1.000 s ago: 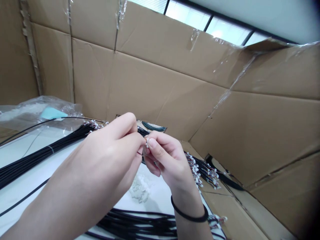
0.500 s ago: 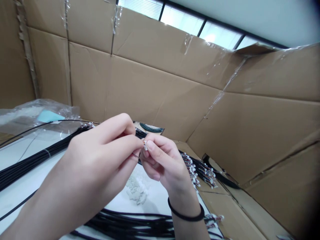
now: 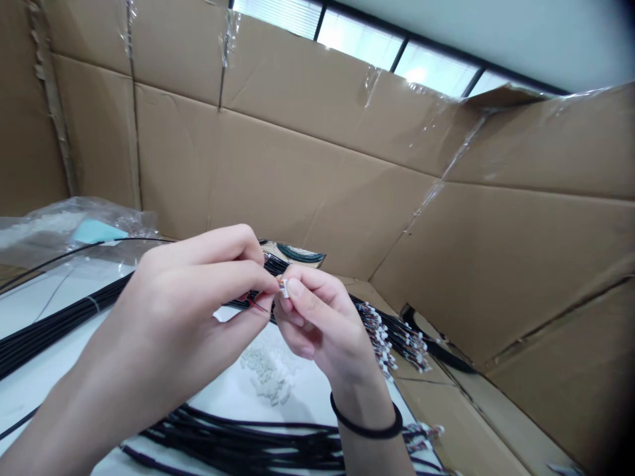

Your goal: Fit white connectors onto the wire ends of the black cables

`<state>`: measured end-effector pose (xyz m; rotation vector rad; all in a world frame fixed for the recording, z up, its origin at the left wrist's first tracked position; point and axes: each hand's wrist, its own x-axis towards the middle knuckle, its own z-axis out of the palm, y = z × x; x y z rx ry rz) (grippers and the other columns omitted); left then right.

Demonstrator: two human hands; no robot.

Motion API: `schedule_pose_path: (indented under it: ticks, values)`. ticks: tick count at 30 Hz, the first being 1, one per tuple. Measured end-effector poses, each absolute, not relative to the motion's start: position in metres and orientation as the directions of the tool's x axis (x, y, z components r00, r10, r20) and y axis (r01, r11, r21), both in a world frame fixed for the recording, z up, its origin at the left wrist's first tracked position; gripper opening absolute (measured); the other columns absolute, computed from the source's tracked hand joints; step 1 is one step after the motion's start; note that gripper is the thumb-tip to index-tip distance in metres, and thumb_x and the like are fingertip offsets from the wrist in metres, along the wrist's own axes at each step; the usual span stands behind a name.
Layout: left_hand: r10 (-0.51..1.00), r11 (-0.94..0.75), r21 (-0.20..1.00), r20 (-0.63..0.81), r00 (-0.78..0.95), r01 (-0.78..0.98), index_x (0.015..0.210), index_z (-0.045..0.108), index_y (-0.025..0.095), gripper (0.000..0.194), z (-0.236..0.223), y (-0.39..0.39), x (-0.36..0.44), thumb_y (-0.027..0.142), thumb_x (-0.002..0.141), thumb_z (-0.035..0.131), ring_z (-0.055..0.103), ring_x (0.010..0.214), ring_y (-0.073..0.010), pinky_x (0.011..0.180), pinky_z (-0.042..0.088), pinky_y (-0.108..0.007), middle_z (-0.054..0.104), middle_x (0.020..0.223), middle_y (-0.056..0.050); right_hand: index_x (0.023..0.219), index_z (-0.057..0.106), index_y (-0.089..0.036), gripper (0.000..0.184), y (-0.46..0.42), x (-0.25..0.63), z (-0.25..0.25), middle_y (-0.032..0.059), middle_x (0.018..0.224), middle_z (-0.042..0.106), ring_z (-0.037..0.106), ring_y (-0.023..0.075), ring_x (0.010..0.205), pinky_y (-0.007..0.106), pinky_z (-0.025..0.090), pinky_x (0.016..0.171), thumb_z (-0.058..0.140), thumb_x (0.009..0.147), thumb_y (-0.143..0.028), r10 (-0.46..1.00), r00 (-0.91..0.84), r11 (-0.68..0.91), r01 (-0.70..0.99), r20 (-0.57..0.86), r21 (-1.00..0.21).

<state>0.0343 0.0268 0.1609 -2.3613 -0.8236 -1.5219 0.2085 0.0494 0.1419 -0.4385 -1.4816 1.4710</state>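
Note:
Between thumb and fingertips, my right hand (image 3: 317, 311) pinches a small white connector (image 3: 285, 289). Thin coloured wires enter that connector, and my left hand (image 3: 203, 291) pinches them close beside it. A loose red wire (image 3: 255, 303) and a dark one hang below my left fingertips. The two hands nearly touch over the white table. Beneath them lies a pile of small white connector housings (image 3: 270, 377). How far the wires sit inside the connector is hidden by my fingers.
A bundle of black cables (image 3: 248, 439) runs along the front, and another tied bundle (image 3: 74, 314) lies at left. Cable ends with white connectors (image 3: 380, 337) lie at right. A clear plastic bag (image 3: 44, 225) stands at back left. Cardboard walls (image 3: 307, 152) enclose the table.
My left hand has shifted slightly left and its lower fingers have opened out, showing the red wire. The connector has tilted a little, still in my right fingers.

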Motion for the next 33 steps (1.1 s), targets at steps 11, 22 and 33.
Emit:
schedule_pose_path:
  ticks: [11,22,33]
  values:
    - [0.384,-0.821,0.191,0.882,0.273,0.538,0.076,0.067,0.023,0.017,0.1621,0.0258,0.0331,0.008,0.084,0.065,0.052,0.06,-0.0035,0.054,0.039,-0.016,0.06,0.077,0.007,0.073,0.056,-0.018,0.028,0.0513,0.2083,0.1378,-0.0082,0.05,0.042,0.032,0.0031,0.035,0.015,0.024,0.032,0.063,0.092,-0.037,0.784,-0.431,0.348,-0.291,0.447,-0.891]
    - [0.463,-0.794,0.271,0.85,0.252,0.545,0.07,0.068,0.021,0.018,0.1632,0.0246,0.0363,0.011,0.083,0.061,0.049,0.055,-0.0021,0.049,0.036,-0.013,0.058,0.07,0.006,0.073,0.054,-0.019,0.029,0.0518,0.2089,0.1366,-0.0083,0.051,0.041,0.034,0.0041,0.036,0.017,0.025,0.035,0.061,0.093,-0.038,0.767,-0.405,0.433,-0.246,0.498,-0.867]
    - [0.47,-0.798,0.297,0.852,0.231,0.525,0.075,0.067,0.023,0.017,0.1627,0.0258,0.036,0.01,0.085,0.064,0.052,0.059,-0.0032,0.054,0.039,-0.014,0.059,0.073,0.007,0.071,0.054,-0.018,0.029,0.0526,0.2063,0.1356,-0.0094,0.052,0.038,0.03,0.0017,0.034,0.015,0.024,0.033,0.063,0.092,-0.036,0.772,-0.416,0.362,-0.335,0.481,-0.87]
